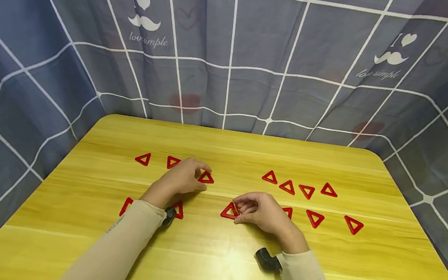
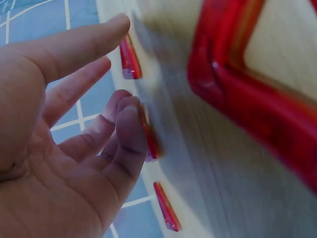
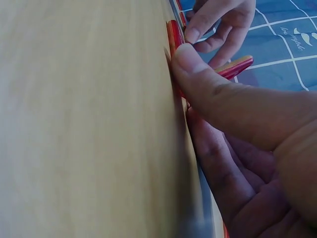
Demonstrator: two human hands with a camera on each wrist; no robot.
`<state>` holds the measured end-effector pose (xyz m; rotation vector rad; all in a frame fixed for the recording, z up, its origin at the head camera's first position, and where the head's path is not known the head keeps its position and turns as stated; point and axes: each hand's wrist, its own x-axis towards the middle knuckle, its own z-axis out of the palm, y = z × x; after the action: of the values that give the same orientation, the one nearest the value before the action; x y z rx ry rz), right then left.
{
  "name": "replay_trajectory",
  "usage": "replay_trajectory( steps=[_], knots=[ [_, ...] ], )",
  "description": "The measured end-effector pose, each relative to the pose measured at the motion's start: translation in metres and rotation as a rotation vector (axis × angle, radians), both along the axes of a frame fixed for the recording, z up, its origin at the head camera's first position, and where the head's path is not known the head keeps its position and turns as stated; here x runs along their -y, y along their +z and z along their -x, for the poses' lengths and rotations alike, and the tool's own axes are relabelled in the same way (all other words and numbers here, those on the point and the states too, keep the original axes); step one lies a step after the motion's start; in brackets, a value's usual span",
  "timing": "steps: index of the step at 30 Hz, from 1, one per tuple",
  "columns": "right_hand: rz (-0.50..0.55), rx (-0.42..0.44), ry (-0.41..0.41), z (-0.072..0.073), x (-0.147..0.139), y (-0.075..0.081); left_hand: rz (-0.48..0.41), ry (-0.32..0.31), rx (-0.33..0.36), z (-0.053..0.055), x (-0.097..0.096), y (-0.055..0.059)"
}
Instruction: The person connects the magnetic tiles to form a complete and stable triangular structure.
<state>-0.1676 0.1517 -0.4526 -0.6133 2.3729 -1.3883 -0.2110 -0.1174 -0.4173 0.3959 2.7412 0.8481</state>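
In front of you stood a yellow wood-grain table (image 1: 389, 261) with rounded far corners. Behind it and along both sides hung a blue-grey fabric curtain (image 1: 265, 37) in soft folds, crossed by white grid lines (image 1: 233, 34). You faced two white mustache prints (image 1: 144, 22), each under a heart (image 1: 143, 2). A pale glare (image 1: 232, 244) lay on the wood near you.

The left hand (image 1: 182, 176) covers part of a red triangle (image 1: 168, 162) just beyond it; nearer than that hand, the left sleeve (image 1: 116, 246) partly hides a second triangle (image 1: 124, 207), and the sleeve's lettering (image 1: 116, 223) is too small to read. To the right of the left hand, the right hand (image 1: 263, 211) overlaps a third triangle (image 1: 290, 213). Beside the left hand in its wrist view, a large triangle (image 2: 213, 82) is blurred and cut off by the edge
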Motion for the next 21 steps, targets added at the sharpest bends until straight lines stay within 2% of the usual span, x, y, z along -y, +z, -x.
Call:
replay_trajectory(
  steps=[8,21],
  knots=[
    [-0.001,-0.012,-0.005,-0.0002,0.0000,-0.0016,0.036,-0.021,0.024,0.0079,-0.0013,-0.0045],
    [0.007,0.001,-0.007,-0.0004,0.0000,-0.0016,0.031,-0.049,0.052,0.0098,-0.0022,0.0026]
  ],
)
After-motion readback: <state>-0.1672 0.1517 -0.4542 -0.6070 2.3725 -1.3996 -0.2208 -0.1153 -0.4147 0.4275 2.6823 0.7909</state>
